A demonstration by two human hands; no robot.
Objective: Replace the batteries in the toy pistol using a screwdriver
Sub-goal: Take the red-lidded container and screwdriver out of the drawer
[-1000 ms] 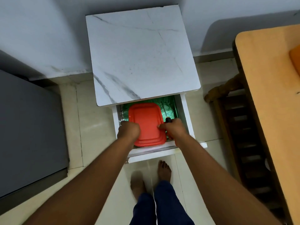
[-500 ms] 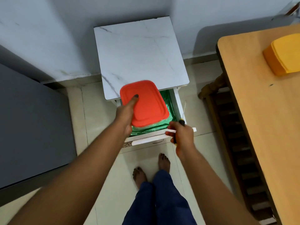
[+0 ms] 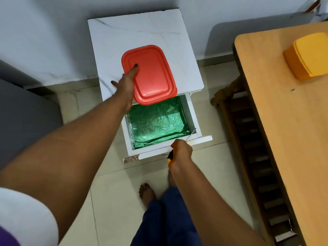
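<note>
My left hand (image 3: pixel 126 84) grips the left side of a red-lidded plastic box (image 3: pixel 150 73), thumb on the lid, and holds it over the front of the white marble-patterned cabinet top (image 3: pixel 124 36). My right hand (image 3: pixel 181 153) grips a screwdriver (image 3: pixel 190 134) with a black and yellow handle; its thin metal shaft points up and to the right over the drawer's front right corner. The toy pistol is not in sight.
The cabinet's drawer (image 3: pixel 195 128) stands pulled out, lined with crinkled green foil (image 3: pixel 156 123). A wooden table (image 3: pixel 284 121) with a yellow box (image 3: pixel 307 55) is at the right, a wooden bench (image 3: pixel 248 148) beside it. My bare feet (image 3: pixel 147 192) stand on the tiled floor.
My left hand lifted the red-lidded box out of the drawer and up over the cabinet top. My right hand drew back to the drawer front with the screwdriver.
</note>
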